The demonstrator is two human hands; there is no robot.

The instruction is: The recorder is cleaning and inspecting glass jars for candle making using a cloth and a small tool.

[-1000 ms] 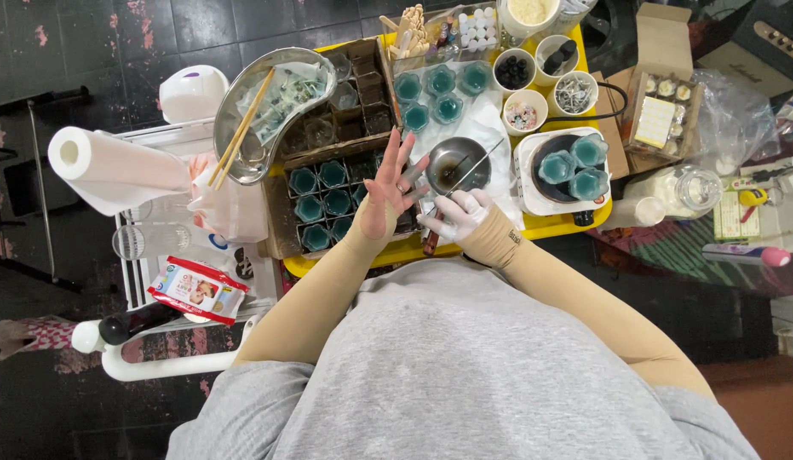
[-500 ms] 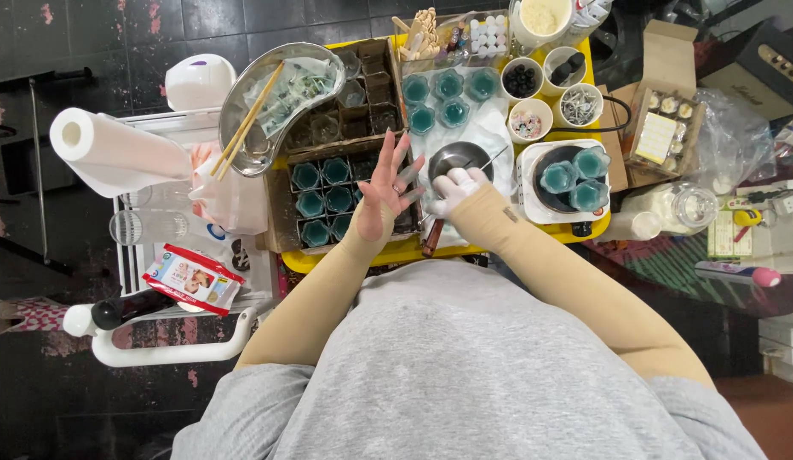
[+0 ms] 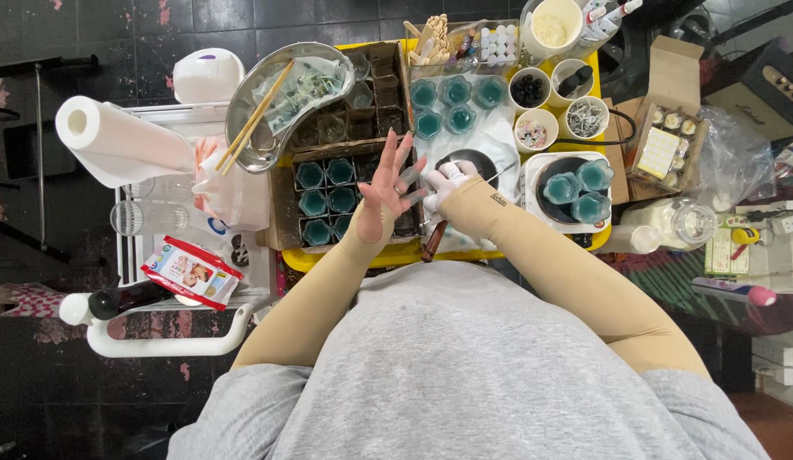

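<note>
Far left: paper towel roll (image 3: 115, 140) lying on a white rack, with a flat pack of wipes (image 3: 190, 273) below it. Next right is a steel kidney dish (image 3: 316, 60) with a pair of chopsticks (image 3: 252, 123) resting across it.

Below the dish sits a divided cardboard box (image 3: 281, 209) holding small glass cups of teal wax (image 3: 328, 200). It stands on the near left part of a yellow tray (image 3: 345, 260).

Left hand (image 3: 381, 194): held up over the box's right edge, forearm rising from the body in a tan sleeve, wrist straight, fingers spread wide and pointing away.

Right hand (image 3: 448, 183): in a white glove, forearm coming in from the right and crossing the tray's near edge. It meets the left hand's outer fingers, and something thin and clear (image 3: 411, 183) shows between the two hands. The gloved fingers look bunched together there, but I cannot tell whether they pinch it.

Step in hand, as judged: the right hand is working on the left hand's fingers, either fitting or cleaning them. Going further along those fingers calls for the left hand held stiff and splayed, clear of the filled cups beneath.

Further right: a small dark pan (image 3: 473, 162) just beyond the hands, a brown-handled tool (image 3: 432, 243) near the tray edge, more teal cups on a white stand (image 3: 575, 183), and small bowls (image 3: 533, 89) behind.
</note>
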